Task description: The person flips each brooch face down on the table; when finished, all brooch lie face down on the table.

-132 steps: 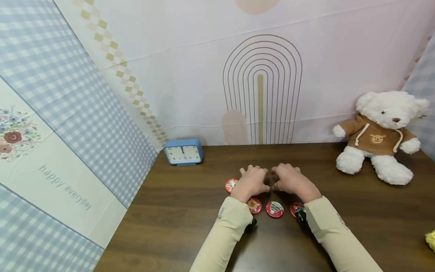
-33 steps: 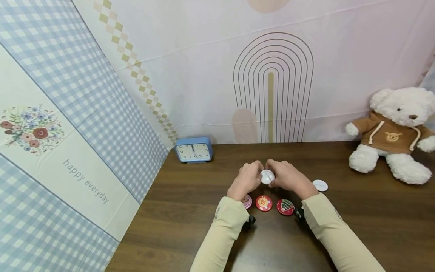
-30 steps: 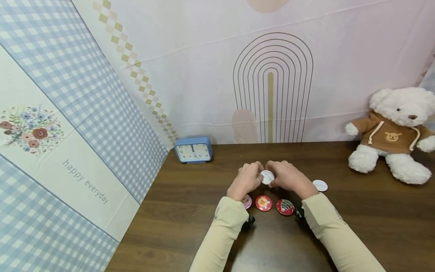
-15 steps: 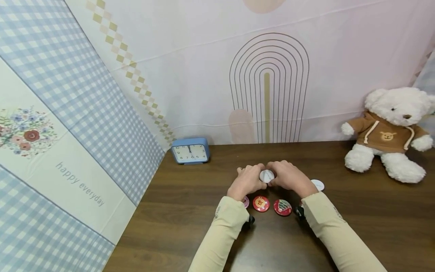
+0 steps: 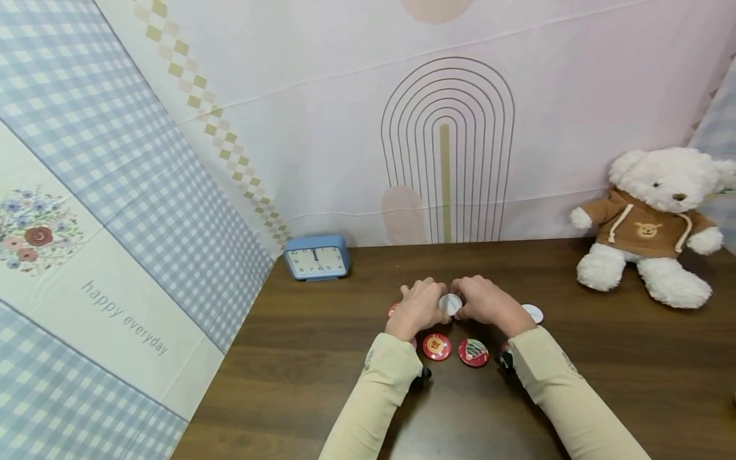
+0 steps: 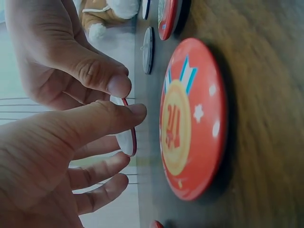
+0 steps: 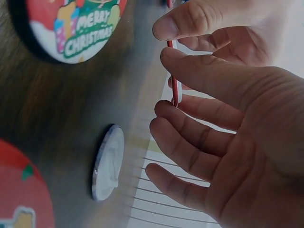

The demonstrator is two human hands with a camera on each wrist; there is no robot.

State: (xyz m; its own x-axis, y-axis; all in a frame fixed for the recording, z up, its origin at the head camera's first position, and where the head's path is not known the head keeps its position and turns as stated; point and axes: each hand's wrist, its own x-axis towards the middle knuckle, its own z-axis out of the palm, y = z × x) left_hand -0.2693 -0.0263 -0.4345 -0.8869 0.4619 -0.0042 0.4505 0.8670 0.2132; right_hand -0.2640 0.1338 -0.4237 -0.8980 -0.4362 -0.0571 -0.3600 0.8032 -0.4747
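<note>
In the head view, both hands meet over the table around one round pin badge point(image 5: 451, 305), its white back turned towards me. My left hand point(image 5: 421, 306) pinches its left edge, and my right hand point(image 5: 489, 301) pinches the right edge. Both wrist views show the badge's thin red rim between thumbs and fingers, off the table. Nearer me lie a red badge with a gold emblem point(image 5: 437, 347) and a Christmas tree badge point(image 5: 473, 352). A white-backed badge point(image 5: 532, 313) lies face down beyond my right wrist. Another red badge point(image 5: 393, 310) is partly hidden behind my left hand.
A blue clock point(image 5: 317, 258) stands at the table's back left. At the back right sits a white teddy bear point(image 5: 646, 223) in a brown hoodie. A patterned cloth hangs behind the brown wooden table point(image 5: 276, 383). More badges peek out beside both wrists.
Since the earliest frame, a badge has come into view between my hands, and a face-down white-backed badge shows at the right. Over the last second, both hands keep holding the badge; the view shifts slightly.
</note>
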